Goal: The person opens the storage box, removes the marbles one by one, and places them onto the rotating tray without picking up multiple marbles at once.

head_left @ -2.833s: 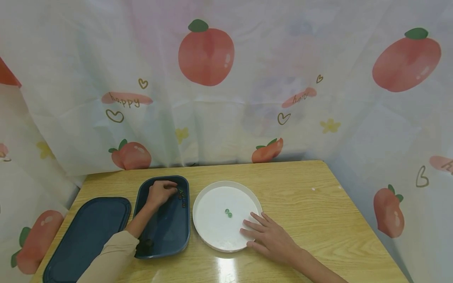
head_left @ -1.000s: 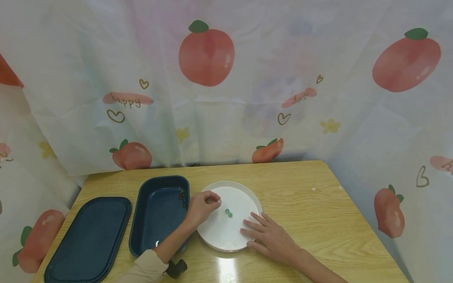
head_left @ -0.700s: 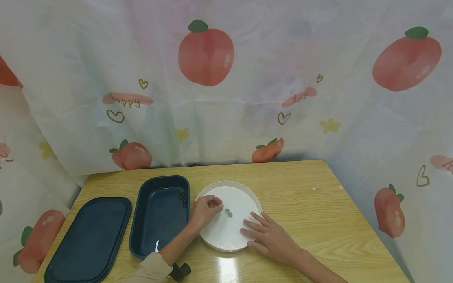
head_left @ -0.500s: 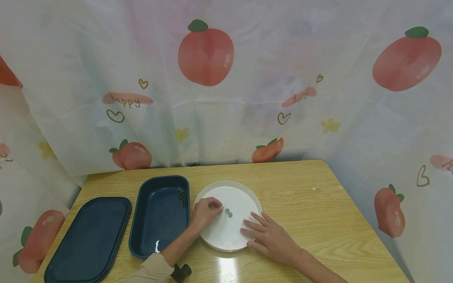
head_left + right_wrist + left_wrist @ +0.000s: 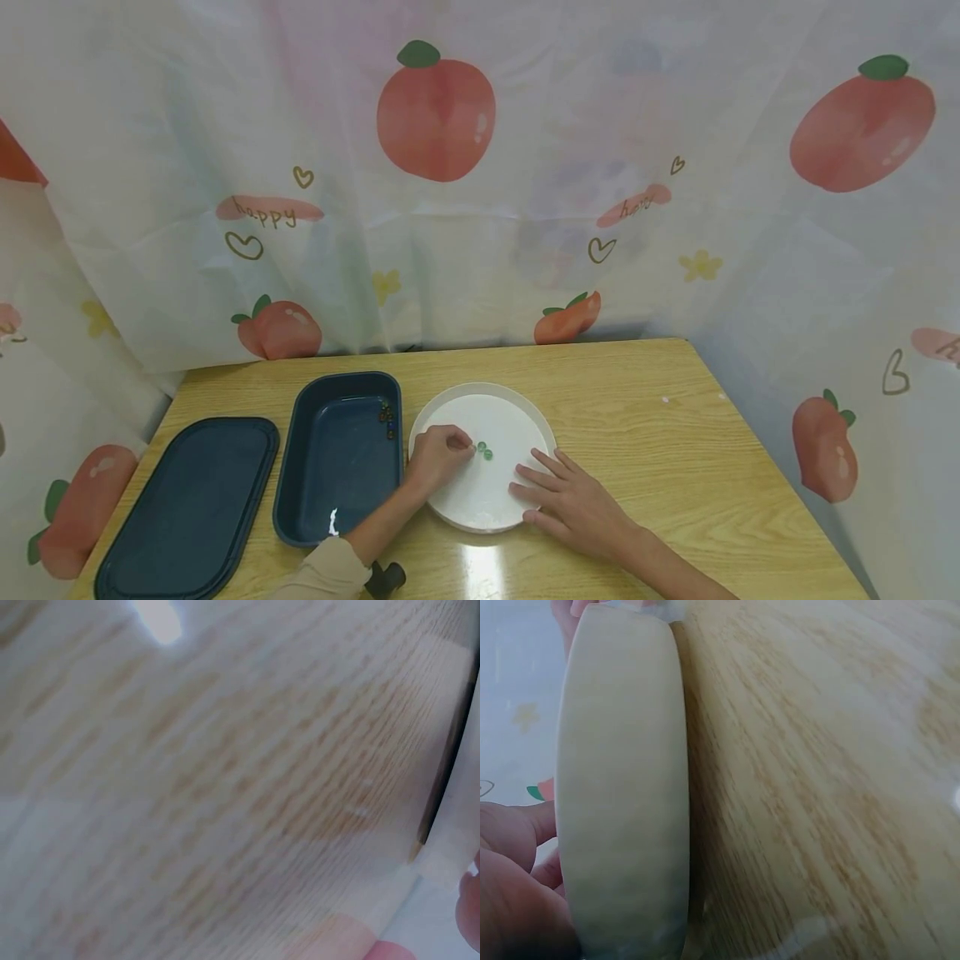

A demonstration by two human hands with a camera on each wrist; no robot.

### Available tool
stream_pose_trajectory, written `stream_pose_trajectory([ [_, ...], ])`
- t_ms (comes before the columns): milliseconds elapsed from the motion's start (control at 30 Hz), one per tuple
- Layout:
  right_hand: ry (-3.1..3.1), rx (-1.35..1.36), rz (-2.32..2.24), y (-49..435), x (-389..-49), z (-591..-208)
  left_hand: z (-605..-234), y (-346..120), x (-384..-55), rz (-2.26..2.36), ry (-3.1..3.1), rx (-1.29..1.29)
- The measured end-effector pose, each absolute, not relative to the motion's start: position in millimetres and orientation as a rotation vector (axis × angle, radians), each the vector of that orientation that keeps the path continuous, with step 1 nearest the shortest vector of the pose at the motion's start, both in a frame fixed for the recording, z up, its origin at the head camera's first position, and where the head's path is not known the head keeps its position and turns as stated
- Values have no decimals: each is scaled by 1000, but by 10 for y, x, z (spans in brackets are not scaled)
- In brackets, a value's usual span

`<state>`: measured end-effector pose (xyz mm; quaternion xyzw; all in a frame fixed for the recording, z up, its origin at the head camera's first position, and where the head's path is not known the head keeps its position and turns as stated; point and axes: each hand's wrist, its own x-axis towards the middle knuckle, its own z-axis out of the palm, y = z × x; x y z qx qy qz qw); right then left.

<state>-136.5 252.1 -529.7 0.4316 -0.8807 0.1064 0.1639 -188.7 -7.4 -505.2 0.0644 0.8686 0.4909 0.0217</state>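
Observation:
In the head view, a round white plate (image 5: 480, 508) with a raised rim sits on the table. Two green glass marbles (image 5: 485, 451) lie near its middle. My left hand (image 5: 437, 457) is over the plate's left part, thumb and index finger pinching another greenish marble (image 5: 474, 448) just left of those two; the fingers hide most of it. My right hand (image 5: 573, 504) rests on the right rim with its fingers spread. The left wrist view shows the plate's pale outer side (image 5: 622, 780) with part of my left hand (image 5: 517, 877) behind it.
Left of the plate stands a dark blue tray (image 5: 330, 467) with several small dark and coloured marbles (image 5: 387, 419) by its right wall. A dark blue lid (image 5: 191, 504) lies farther left. Behind the wooden table (image 5: 622, 400) hangs a peach-print curtain (image 5: 480, 275).
My left hand has moved from the blue tray across to the white plate, then lowered slightly toward the two marbles with a marble in its fingertips. My right hand has stayed put.

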Motion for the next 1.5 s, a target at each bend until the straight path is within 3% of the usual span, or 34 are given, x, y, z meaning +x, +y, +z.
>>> stream_pose_trajectory([
  [367,-2521,1230,303,2516,-1374,-5285,-5079,-67,-1892,1501,2710,316],
  [1500,-2512,1232,305,2518,-1367,-5293,-5084,-27,-1879,1453,2725,336],
])
